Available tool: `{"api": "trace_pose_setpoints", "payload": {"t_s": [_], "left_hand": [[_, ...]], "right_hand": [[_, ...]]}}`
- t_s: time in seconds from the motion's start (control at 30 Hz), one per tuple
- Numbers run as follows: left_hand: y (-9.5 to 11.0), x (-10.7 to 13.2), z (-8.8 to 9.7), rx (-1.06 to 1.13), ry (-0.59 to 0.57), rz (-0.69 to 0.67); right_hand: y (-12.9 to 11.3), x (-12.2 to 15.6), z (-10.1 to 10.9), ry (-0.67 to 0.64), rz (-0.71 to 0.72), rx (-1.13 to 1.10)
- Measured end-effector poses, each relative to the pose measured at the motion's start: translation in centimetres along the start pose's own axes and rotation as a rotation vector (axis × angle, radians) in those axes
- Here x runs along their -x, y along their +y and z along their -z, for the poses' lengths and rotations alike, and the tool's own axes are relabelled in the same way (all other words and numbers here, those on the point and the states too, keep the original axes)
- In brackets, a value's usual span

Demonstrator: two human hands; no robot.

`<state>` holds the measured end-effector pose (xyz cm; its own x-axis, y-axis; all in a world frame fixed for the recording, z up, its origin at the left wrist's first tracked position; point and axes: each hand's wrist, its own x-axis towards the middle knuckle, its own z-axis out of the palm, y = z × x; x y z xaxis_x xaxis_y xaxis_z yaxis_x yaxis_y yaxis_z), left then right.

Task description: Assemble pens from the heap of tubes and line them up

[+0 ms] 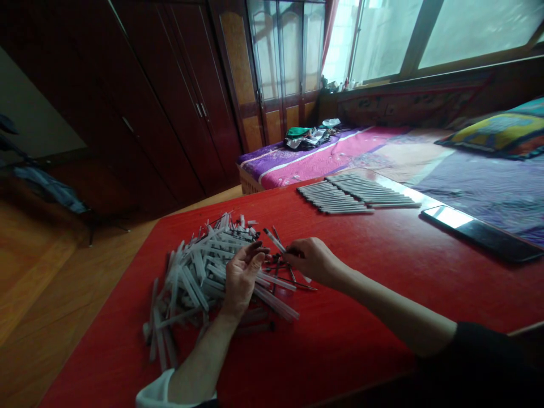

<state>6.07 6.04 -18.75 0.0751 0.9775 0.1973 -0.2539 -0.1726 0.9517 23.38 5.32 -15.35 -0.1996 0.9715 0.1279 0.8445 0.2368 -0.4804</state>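
My right hand (pixel 312 259) pinches a pen (pixel 275 241) with a whitish barrel and a dark end that points up and to the left. Close by on the left, my left hand (pixel 244 275) hovers at the edge of a heap of clear plastic pen barrels (pixel 198 266). Its fingers are loosely bent and apart from the thumb, and the fingertips look dark. Nothing can be made out in them. Under and between both hands lie thin ink refills (pixel 293 272) and small black parts, partly hidden by the fingers.
On the red table (pixel 340 340), two rows of pens (pixel 335 197) are laid side by side at the far edge. To their right lies a black phone (pixel 480 232). Beyond the table is a bed (pixel 382 147) with folded things on it; dark wardrobes (pixel 170 96) stand behind.
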Motion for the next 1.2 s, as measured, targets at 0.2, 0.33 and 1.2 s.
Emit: {"api": "trace_pose_setpoints", "payload": {"t_s": [0.2,0.33,1.2], "left_hand": [[0.1,-0.4,0.8,-0.049,0.029,-0.071],[0.3,-0.5,0.8,-0.082,0.049,-0.070],[0.3,-0.9,2.4,-0.475,0.225,-0.321]], "right_hand": [[9.0,0.1,2.0,0.045,0.054,0.543],[15.0,-0.1,4.1,0.025,-0.082,0.699],[8.4,-4.1,1.0,0.095,-0.072,0.254]]}}
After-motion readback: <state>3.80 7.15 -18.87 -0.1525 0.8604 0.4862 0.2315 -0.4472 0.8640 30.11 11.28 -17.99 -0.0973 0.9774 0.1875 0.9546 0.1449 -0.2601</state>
